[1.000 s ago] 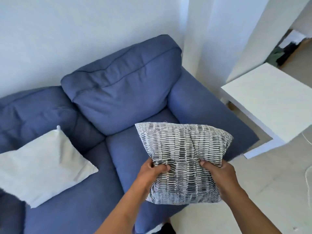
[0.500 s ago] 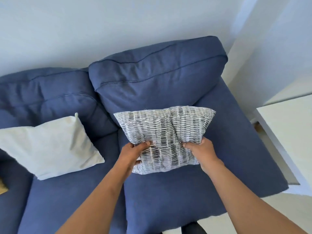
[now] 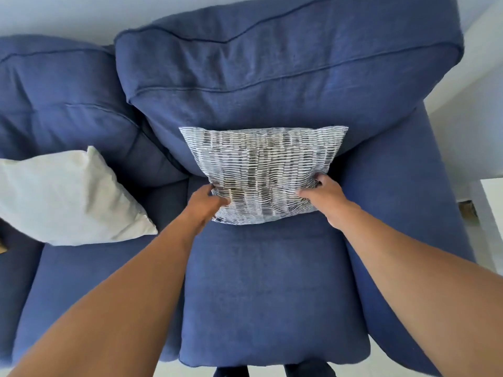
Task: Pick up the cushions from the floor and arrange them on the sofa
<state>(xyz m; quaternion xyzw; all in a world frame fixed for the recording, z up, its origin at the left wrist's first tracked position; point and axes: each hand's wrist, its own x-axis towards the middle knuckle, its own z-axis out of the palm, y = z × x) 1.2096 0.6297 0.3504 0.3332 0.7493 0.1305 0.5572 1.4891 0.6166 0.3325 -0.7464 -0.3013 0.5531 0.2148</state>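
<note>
A grey-and-white patterned cushion [image 3: 261,170] leans against the back cushion of the blue sofa [image 3: 272,289], its lower edge on the right-hand seat. My left hand [image 3: 206,205] grips its lower left corner. My right hand [image 3: 324,197] grips its lower right corner. A plain white cushion [image 3: 62,197] rests tilted on the left-hand seat against the other back cushion, apart from both hands.
The sofa's right armrest [image 3: 402,202] runs beside the patterned cushion. A white wall [image 3: 468,123] and the edge of a white side table [image 3: 492,202] stand to the right. Pale floor shows below the seat front.
Both hands have carried the patterned cushion forward from above the seat's front edge to the back cushion, and it now rests on the seat. I have leaned closer over the sofa.
</note>
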